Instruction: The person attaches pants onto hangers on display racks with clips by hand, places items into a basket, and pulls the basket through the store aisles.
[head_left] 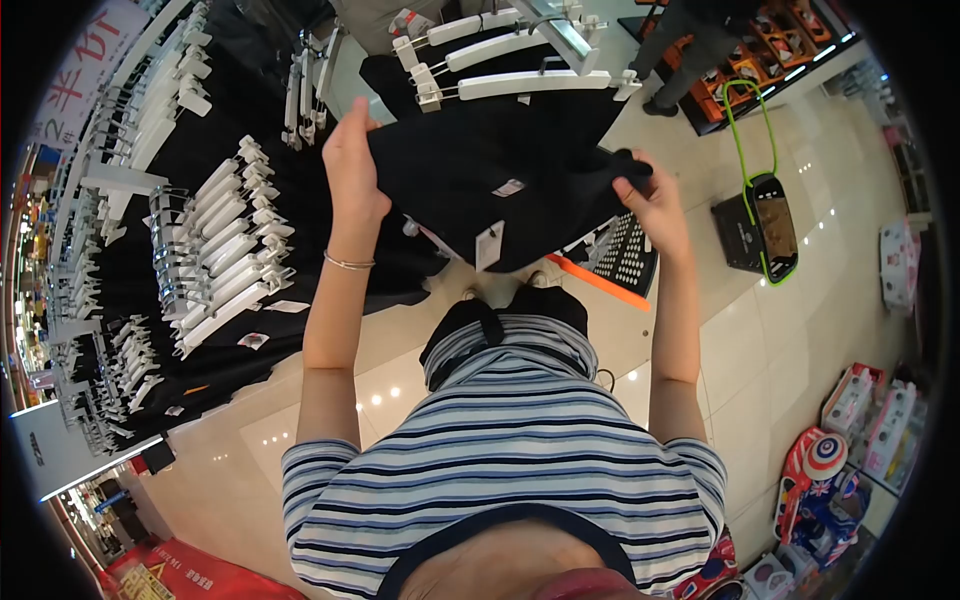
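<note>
A black garment (450, 170) is spread out between my two hands, with white tags (489, 246) on its front. My left hand (354, 165) closes on the garment's left edge, its fingertips partly hidden by the cloth. At the other side, my right hand (652, 200) pinches a bunched bit of the black cloth between thumb and fingers. Just beyond the garment's top edge is a white clip hanger (535, 86); whether it is clipped to this garment I cannot tell. Below the right side, a dark basket (630, 255) with an orange handle (600, 282) is partly covered.
Racks of black clothes on white hangers (225, 250) fill the left. A black basket (745, 235) with green handles stands on the tiled floor (760, 330) at right. Another person's legs (680, 60) are near orange shelving (790, 40). Boxed goods (850, 400) line the lower right.
</note>
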